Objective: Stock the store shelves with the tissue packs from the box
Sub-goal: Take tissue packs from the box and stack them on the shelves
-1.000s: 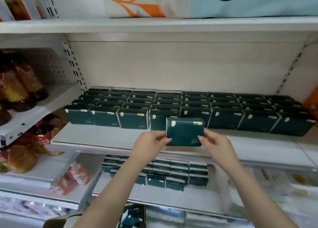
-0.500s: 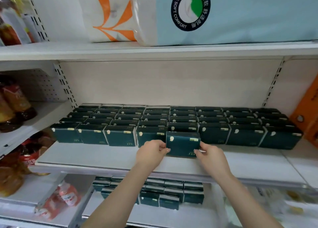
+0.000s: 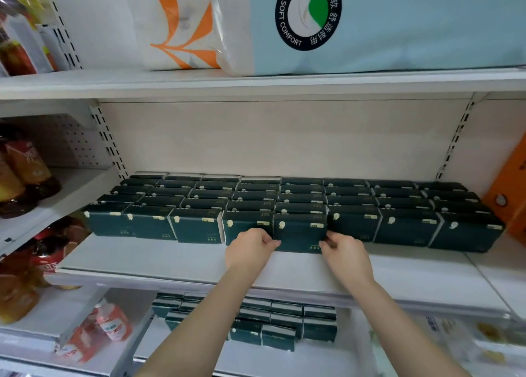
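A dark green tissue pack (image 3: 299, 231) stands upright on the white middle shelf (image 3: 176, 260), in the front row between its neighbours. My left hand (image 3: 250, 248) pinches its lower left edge and my right hand (image 3: 341, 248) grips its lower right corner. Several rows of matching green packs (image 3: 301, 194) fill the shelf behind and to both sides. More green packs (image 3: 287, 319) sit on the shelf below. The box is not in view.
Large white-and-orange (image 3: 176, 24) and pale blue (image 3: 398, 24) tissue bags rest on the top shelf. Bottles and snack packets (image 3: 22, 174) crowd the shelves at left. An orange carton (image 3: 509, 194) stands at the right end. Pink bottles (image 3: 111, 322) lie lower left.
Both hands carried the pack forward and set it down into the front row of the middle shelf. The view tilted upward, showing more of the top shelf.
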`<state>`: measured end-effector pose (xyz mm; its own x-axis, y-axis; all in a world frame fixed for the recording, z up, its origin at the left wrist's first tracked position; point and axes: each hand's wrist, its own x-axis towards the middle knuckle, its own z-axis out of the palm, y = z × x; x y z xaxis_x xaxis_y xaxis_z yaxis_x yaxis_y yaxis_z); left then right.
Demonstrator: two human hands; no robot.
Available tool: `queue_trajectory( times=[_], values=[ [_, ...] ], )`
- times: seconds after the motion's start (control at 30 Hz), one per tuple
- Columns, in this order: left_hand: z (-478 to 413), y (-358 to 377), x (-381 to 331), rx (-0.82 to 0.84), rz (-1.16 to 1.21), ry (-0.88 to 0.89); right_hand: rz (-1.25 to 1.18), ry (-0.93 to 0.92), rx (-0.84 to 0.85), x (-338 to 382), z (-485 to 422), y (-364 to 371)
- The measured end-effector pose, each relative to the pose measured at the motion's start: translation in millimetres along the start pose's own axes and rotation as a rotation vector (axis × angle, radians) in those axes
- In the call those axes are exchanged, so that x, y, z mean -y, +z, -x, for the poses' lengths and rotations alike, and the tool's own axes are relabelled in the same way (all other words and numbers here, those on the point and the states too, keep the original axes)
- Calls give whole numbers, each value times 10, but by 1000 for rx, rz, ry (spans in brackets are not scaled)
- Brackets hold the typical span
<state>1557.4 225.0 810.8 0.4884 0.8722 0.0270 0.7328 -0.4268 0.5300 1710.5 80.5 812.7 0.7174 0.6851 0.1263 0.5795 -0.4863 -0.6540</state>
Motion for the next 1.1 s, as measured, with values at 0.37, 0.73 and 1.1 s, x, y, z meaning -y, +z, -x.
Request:
queue_trajectory(
  times=[0.37,0.73,1.1],
  values=[
    [-29,-36,-43,-1,-43,-38,124,31,-31,14,-28,10],
    [310,-316,563,-65,126,-14,-516,86,-165,-66,265,-54],
    [699,-742,1074,59,265,122,-370,-281,249,607,681,102]
  ],
)
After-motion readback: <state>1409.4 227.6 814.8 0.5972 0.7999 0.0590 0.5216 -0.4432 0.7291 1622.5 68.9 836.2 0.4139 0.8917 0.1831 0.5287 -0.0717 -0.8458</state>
